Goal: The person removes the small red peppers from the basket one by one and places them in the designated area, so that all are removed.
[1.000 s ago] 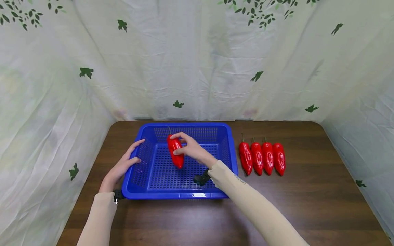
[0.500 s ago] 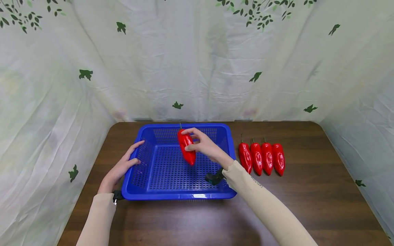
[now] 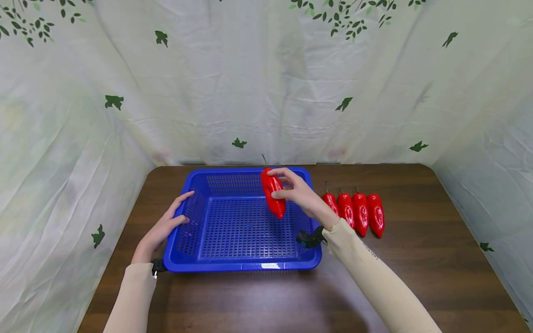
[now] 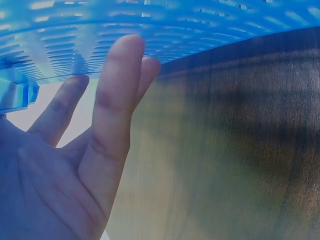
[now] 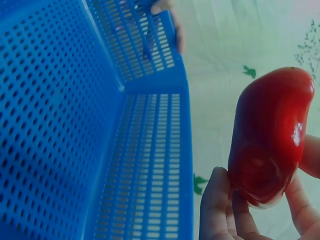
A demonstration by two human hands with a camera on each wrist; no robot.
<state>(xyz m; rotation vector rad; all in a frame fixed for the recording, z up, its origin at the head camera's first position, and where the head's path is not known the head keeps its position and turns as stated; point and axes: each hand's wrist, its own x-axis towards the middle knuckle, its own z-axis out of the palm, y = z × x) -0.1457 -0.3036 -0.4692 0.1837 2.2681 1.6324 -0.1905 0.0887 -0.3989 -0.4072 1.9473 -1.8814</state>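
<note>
Right hand (image 3: 300, 196) is pinching a red pepper (image 3: 272, 193) up over the blue basket's (image 3: 241, 265) right side, while the left hand (image 3: 163, 226) rests flat-fingered against the basket's left wall.

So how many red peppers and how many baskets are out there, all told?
Red peppers: 5 (one gripped in the right hand above the basket, four in a row on the table)
Blue basket: 1, with the left hand on its side
Total: 6
</note>
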